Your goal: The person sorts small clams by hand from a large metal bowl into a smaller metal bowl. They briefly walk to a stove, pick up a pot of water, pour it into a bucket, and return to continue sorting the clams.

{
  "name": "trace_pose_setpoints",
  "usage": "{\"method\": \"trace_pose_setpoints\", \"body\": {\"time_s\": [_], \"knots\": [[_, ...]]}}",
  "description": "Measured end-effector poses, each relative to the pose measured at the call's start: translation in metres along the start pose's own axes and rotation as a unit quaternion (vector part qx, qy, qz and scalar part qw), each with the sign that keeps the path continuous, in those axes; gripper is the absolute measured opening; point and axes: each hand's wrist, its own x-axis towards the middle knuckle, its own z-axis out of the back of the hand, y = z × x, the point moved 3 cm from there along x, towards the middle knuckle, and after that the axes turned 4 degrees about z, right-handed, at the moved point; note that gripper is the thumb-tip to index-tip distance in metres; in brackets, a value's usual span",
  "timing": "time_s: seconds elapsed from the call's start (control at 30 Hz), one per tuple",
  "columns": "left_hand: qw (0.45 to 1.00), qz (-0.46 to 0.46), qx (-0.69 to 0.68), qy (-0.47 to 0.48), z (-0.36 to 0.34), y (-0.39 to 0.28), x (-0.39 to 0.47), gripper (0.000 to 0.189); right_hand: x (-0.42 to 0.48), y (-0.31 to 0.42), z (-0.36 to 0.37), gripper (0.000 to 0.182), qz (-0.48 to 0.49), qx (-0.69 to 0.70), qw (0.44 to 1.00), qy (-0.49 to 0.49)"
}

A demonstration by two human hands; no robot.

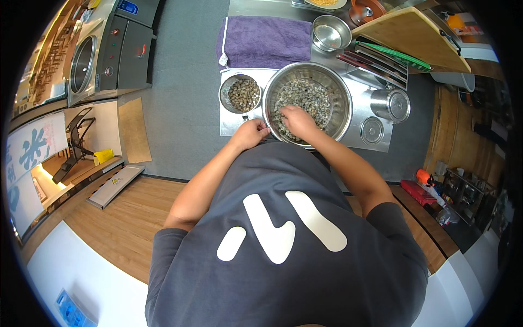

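Observation:
In front of me a wide stainless steel bowl (347, 102) holds many small grey-green shellfish (306, 96), perhaps snails or clams. My right hand (299, 122) reaches inside it over the left part of the heap, fingers curled down; whether they pinch a shell is hidden. Just outside the bowl's lower left rim is my left hand (251, 134), with thumb and fingertips drawn together. Anything between those fingertips is too small to make out. Left of the bowl stands a smaller steel pot (222, 98) with a short handle, partly filled with browner shellfish (244, 95).
A folded purple towel (265, 43) lies behind the pot on the steel table (355, 141). Nearby are an empty steel basin (331, 33), a rack of knives (374, 61), a wooden cutting board (412, 36), a steel canister (390, 105) and a round lid (372, 131).

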Motion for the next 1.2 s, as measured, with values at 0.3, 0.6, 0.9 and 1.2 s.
{"method": "trace_pose_setpoints", "body": {"time_s": [0.3, 0.6, 0.9, 1.2], "knots": [[1.000, -0.003, -0.003, -0.010, -0.003, 0.005, 0.008, 0.026, 0.031, -0.004, -0.013, 0.027, -0.079, -0.025, 0.996, 0.031], [0.999, -0.011, -0.029, -0.012, 0.001, 0.009, 0.008, 0.023, 0.025, -0.004, -0.012, 0.018, -0.102, -0.040, 0.994, 0.025], [0.998, -0.031, 0.034, -0.033, 0.002, 0.012, 0.004, 0.033, 0.018, -0.006, -0.011, 0.016, -0.117, -0.065, 0.990, 0.052], [0.911, 0.031, -0.410, 0.040, 0.014, -0.035, -0.022, 0.032, -0.007, 0.078, 0.066, 0.024, 0.017, 0.214, 0.972, -0.100]]}}
